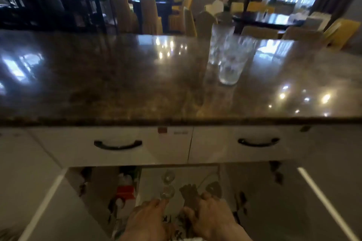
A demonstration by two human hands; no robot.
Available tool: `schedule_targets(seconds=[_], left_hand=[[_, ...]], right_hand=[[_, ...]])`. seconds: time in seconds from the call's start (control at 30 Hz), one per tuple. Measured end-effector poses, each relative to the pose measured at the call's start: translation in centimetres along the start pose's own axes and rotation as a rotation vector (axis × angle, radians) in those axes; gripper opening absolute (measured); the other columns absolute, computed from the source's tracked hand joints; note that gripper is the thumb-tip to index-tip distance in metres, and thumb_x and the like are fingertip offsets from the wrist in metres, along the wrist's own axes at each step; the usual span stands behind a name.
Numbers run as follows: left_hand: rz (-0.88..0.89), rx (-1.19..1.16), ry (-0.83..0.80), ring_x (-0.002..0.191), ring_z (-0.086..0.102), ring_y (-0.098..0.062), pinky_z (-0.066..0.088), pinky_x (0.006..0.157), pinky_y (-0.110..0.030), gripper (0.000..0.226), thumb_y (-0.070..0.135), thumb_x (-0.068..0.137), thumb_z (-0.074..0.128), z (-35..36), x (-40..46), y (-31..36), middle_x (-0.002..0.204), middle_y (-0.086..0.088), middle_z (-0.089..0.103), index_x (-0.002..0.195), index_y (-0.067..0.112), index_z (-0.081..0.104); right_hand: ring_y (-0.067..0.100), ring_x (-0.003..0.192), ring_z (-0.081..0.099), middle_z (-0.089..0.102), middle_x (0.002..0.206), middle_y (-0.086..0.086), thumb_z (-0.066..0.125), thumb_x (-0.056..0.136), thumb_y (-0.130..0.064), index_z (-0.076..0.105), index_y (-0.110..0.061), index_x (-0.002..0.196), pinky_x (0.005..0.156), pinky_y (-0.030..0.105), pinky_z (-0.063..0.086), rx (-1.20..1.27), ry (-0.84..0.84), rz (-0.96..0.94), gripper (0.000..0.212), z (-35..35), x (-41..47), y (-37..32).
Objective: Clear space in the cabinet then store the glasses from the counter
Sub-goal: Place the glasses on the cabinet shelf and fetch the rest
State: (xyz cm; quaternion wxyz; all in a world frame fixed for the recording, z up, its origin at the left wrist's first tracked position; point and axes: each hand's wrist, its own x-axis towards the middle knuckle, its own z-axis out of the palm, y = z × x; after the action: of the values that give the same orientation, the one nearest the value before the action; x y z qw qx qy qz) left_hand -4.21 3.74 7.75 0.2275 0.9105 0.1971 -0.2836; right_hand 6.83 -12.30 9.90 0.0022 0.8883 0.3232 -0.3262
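Blurry frame. Two clear tumbler glasses [228, 58] stand touching each other on the dark counter [117, 76], at about 1 o'clock from my hands. Below, the cabinet [203, 174] is open, both doors swung out. My left hand [146, 221] touches a small stemmed glass [167, 191] inside at 12 o'clock; grip unclear. My right hand [210, 215] rests on something dark; can't tell if it's grasping.

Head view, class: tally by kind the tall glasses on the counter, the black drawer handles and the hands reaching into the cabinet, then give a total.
Tall glasses on the counter: 2
Black drawer handles: 2
Hands: 2, left hand, right hand
Total: 6
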Motion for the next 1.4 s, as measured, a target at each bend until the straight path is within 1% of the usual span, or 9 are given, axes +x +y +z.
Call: schedule_targets(seconds=[0.2,0.33,0.4,0.53,0.63,0.83,1.0,1.27,1.4], left_hand=[[0.050,0.068,0.203,0.121,0.053,-0.015,0.046,0.097,-0.036,0.061,0.063,0.083,0.056,-13.4,-10.5,5.2,0.138,0.011,0.053,0.140,0.042,0.043],[0.135,0.035,0.400,0.100,0.058,-0.004,0.051,0.084,-0.028,0.045,0.062,0.085,0.059,-22.5,-14.2,8.0,0.117,0.018,0.060,0.125,0.043,0.054],[0.168,0.007,0.576,0.096,0.059,-0.003,0.053,0.081,-0.028,0.044,0.060,0.085,0.060,-26.4,-14.9,8.8,0.113,0.018,0.061,0.125,0.044,0.053],[0.281,-0.030,0.783,0.120,0.053,-0.012,0.051,0.094,-0.034,0.062,0.056,0.088,0.060,-32.6,-14.1,9.9,0.138,0.010,0.051,0.143,0.041,0.036],[0.334,-0.001,0.828,0.141,0.033,-0.017,0.035,0.113,-0.039,0.075,0.054,0.088,0.062,-36.1,-12.0,10.7,0.156,0.007,0.033,0.151,0.037,0.024],[0.394,0.041,0.869,0.150,0.008,-0.017,0.012,0.120,-0.038,0.084,0.054,0.089,0.060,-38.5,-5.9,12.3,0.164,0.003,0.011,0.154,0.038,0.010],[0.345,0.073,0.826,0.150,-0.001,-0.018,0.005,0.120,-0.039,0.093,0.057,0.085,0.062,-38.9,0.8,13.9,0.165,0.003,0.000,0.152,0.043,-0.001],[0.245,0.139,0.759,0.150,-0.001,-0.023,0.010,0.118,-0.041,0.104,0.053,0.081,0.071,-43.6,10.2,18.9,0.165,0.002,-0.005,0.151,0.047,-0.005],[0.258,0.277,0.716,0.150,-0.006,-0.023,0.008,0.119,-0.042,0.115,0.035,0.078,0.079,-46.5,13.6,21.5,0.164,0.002,-0.010,0.150,0.049,-0.010]], right_hand=[[0.030,0.117,0.055,0.058,0.125,0.007,0.037,0.093,-0.065,0.059,-0.026,0.121,0.092,0.043,0.044,0.018,0.116,-0.069,0.052,-15.6,-10.6,-4.9],[0.024,0.103,0.059,0.060,0.113,0.000,0.044,0.092,-0.064,0.061,-0.031,0.112,0.091,0.043,0.050,0.050,0.332,-0.096,0.043,-25.1,-14.4,-6.8],[0.023,0.096,0.061,0.061,0.108,0.000,0.046,0.090,-0.063,0.061,-0.029,0.107,0.085,0.042,0.052,0.036,0.457,-0.107,0.040,-29.3,-15.2,-7.1],[0.023,0.101,0.061,0.062,0.113,-0.001,0.052,0.091,-0.058,0.061,-0.028,0.113,0.084,0.040,0.051,0.025,0.611,-0.109,0.038,-35.1,-15.9,-7.3],[0.023,0.111,0.059,0.061,0.124,-0.001,0.054,0.092,-0.055,0.060,-0.029,0.123,0.091,0.040,0.049,0.022,0.672,-0.092,0.041,-37.5,-14.8,-6.9],[0.024,0.144,0.030,0.034,0.157,0.002,0.060,0.092,-0.047,0.039,-0.033,0.145,0.115,0.045,0.035,0.030,0.809,-0.088,0.059,-38.2,-10.1,-4.9],[0.028,0.154,-0.004,0.004,0.168,0.006,0.067,0.089,-0.046,0.019,-0.039,0.152,0.123,0.050,0.015,-0.070,0.779,-0.079,0.079,-38.6,-4.6,-0.9],[0.027,0.153,-0.014,-0.007,0.168,0.005,0.076,0.079,-0.048,0.010,-0.042,0.154,0.123,0.049,0.014,-0.087,0.562,-0.191,0.101,-42.3,2.9,5.4],[0.025,0.153,-0.011,-0.009,0.168,0.003,0.074,0.079,-0.053,0.007,-0.046,0.153,0.121,0.051,0.020,-0.037,0.434,-0.363,0.100,-43.9,4.4,6.5]])
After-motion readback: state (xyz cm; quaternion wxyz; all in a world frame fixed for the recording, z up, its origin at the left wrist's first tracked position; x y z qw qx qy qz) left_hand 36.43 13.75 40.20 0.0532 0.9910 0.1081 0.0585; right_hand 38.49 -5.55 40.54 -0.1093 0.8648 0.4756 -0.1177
